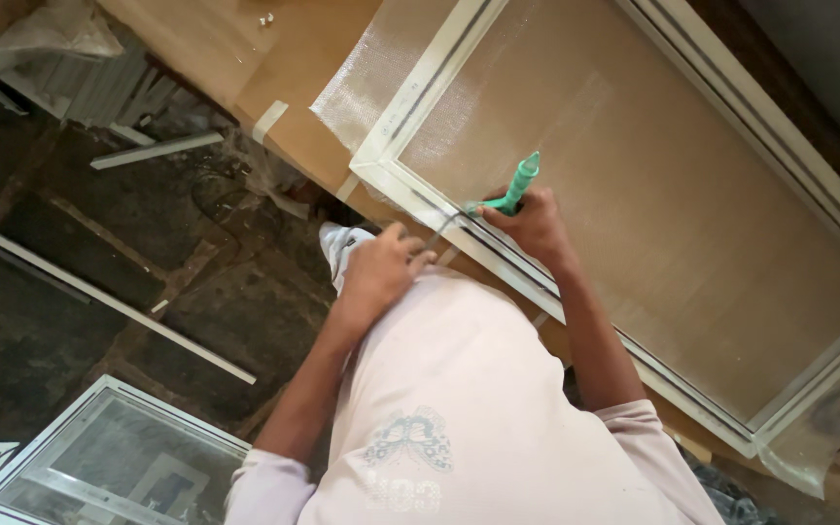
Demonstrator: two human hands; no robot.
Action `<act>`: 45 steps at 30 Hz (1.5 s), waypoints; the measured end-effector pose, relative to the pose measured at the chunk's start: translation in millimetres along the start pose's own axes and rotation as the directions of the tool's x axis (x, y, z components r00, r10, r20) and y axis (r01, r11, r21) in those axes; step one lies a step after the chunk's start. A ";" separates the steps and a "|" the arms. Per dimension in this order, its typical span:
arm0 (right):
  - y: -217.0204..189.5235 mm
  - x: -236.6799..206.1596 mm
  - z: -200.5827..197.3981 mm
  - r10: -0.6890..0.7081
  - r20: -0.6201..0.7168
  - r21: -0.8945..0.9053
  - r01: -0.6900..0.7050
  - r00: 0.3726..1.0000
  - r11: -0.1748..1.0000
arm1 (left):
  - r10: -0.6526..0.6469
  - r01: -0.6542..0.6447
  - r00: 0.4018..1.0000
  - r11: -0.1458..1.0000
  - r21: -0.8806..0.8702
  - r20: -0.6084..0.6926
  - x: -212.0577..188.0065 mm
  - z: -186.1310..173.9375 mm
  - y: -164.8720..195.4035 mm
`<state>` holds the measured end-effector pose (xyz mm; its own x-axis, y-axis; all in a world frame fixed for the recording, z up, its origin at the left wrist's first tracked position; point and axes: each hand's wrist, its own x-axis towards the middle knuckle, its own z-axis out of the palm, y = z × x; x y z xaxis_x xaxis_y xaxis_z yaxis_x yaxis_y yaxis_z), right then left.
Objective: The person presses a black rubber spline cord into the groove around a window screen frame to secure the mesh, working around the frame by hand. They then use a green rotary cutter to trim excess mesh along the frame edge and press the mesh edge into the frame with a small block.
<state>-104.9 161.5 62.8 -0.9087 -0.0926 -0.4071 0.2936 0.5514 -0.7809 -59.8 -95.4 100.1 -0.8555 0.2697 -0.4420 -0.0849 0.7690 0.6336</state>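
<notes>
- My right hand (535,222): fingers closed around the green-handled roller tool (515,187), tip on the white screen frame (410,87) edge.
- My left hand (381,272), at 8 o'clock of it: fingers pinching the thin dark cord (442,227).
- Frame and mesh (634,194) lie on the wooden worktop (245,49).

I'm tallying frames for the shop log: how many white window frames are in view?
2. One mesh-covered frame lies on the wooden table, worked on by the right hand holding a green tool. One glazed frame lies on the floor, lower left. Others may sit off-camera.

green tool (517,185) tip hidden behind right hand (537,226).
</notes>
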 end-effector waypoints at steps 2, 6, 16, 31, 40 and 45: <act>0.7 1.9 2.0 -0.024 0.013 0.003 0.024 1.000 1.000 | 0.128 -0.128 0.992 0.992 0.018 0.001 -6.9 5.2 4.6; -1.5 11.5 8.0 -0.092 0.057 -0.001 0.092 0.994 0.996 | 0.288 -0.288 0.958 0.957 -0.037 0.005 -5.1 15.8 3.8; -10.4 28.9 10.7 -0.130 0.096 -0.092 0.139 0.987 0.986 | 0.238 -0.237 0.971 0.960 -0.152 -0.009 26.1 47.2 -32.4; -22.4 39.4 7.4 -0.124 0.194 -0.126 0.150 0.973 0.981 | 0.325 -0.348 0.924 0.933 -0.093 -0.204 40.8 59.5 -33.2; -30.0 60.6 12.8 -0.032 0.194 -0.275 0.086 0.981 0.958 | 0.311 -0.337 0.933 0.931 -0.140 -0.183 40.6 51.7 -26.2; -23.5 52.3 3.8 -0.074 0.184 -0.125 0.098 0.980 0.987 | 0.312 -0.337 0.933 0.932 -0.131 -0.180 42.4 52.4 -25.8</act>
<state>-158.3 140.6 58.2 -0.8580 -0.2837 -0.4283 0.1641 0.6386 -0.7518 -67.1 -73.4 31.7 -0.9165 0.3873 -0.1003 0.1425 0.5503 0.8227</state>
